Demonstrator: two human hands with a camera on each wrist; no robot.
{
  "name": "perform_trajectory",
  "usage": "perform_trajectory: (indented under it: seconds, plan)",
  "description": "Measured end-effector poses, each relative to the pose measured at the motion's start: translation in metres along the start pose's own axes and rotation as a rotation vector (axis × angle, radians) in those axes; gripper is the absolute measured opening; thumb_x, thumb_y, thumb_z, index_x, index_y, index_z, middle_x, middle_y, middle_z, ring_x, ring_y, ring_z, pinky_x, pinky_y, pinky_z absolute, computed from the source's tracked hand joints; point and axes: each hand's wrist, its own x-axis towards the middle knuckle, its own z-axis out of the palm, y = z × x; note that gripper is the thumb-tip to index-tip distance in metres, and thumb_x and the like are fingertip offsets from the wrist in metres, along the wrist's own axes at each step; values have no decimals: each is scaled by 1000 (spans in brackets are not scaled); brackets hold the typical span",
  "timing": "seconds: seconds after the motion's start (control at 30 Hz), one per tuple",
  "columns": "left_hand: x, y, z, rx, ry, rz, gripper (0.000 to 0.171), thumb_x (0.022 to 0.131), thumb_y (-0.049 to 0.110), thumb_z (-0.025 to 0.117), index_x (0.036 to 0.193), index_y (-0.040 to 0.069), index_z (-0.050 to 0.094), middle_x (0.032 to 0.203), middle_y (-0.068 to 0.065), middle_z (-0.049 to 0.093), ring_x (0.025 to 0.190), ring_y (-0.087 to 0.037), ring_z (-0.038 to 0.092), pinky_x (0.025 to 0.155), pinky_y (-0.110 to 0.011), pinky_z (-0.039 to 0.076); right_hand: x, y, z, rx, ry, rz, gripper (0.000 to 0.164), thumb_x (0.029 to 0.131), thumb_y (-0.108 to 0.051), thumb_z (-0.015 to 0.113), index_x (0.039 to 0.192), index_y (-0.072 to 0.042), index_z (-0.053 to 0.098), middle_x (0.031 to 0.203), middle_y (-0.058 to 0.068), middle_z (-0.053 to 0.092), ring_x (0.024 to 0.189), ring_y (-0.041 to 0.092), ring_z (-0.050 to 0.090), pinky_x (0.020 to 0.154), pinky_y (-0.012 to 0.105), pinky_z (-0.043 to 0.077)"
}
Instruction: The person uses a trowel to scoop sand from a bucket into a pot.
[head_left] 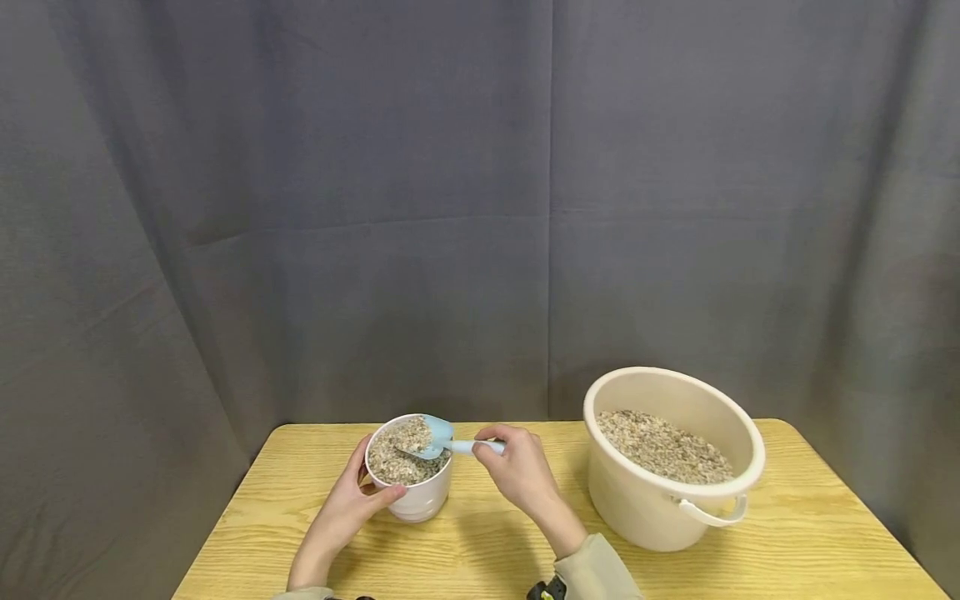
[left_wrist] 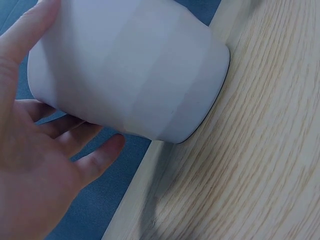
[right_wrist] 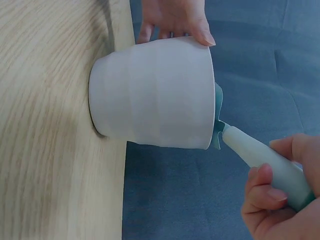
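A white flower pot (head_left: 423, 502) stands on the table, filled nearly to the rim with coarse tan gravel (head_left: 392, 463). My left hand (head_left: 343, 510) holds its left side, thumb near the front rim and fingers around behind; in the left wrist view the pot (left_wrist: 135, 65) rests upright on the wood. A light blue trowel (head_left: 439, 433) lies across the right part of the pot's mouth, its blade over the gravel and partly in it. My right hand (head_left: 525, 475) grips the trowel's handle (right_wrist: 260, 155), with thumb and curled fingers seen in the right wrist view.
To the right stands a large cream bucket (head_left: 637, 508) with more gravel (head_left: 663, 446) inside, its carrying handle (head_left: 712, 515) hanging at the front. A light wood table (head_left: 255, 533) carries everything. Grey curtains (head_left: 420, 208) hang behind it and at both sides.
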Motion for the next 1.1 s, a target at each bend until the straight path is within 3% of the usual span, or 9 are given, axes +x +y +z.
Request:
perform_trajectory:
  seconds: [0.33,0.8,1.1]
  plan:
    - [-3,2,-2,9,-4,-4,91,81,14,81,153,14,25,150,-15,38,132,-28,39,103,-43,41,5,-10,4,-63,-42,-49,11,85,-12,64,88,-12,75,55,-9,50,40,5,33,38,22,30]
    - [0,1,0,10,-8,8,89,81,13,81,152,19,28,149,-10,39,131,-25,41,100,-37,44,8,-23,-3,-265,14,-260,8,81,-11,66,83,-10,73,71,-4,60,59,11,49,52,23,42]
    - [-2,2,0,5,-8,10,89,81,13,81,152,16,27,150,-13,38,132,-27,40,101,-37,44,2,-19,-8,-245,24,-236,11,82,-10,67,90,-7,74,74,-2,61,60,11,49,53,24,43]
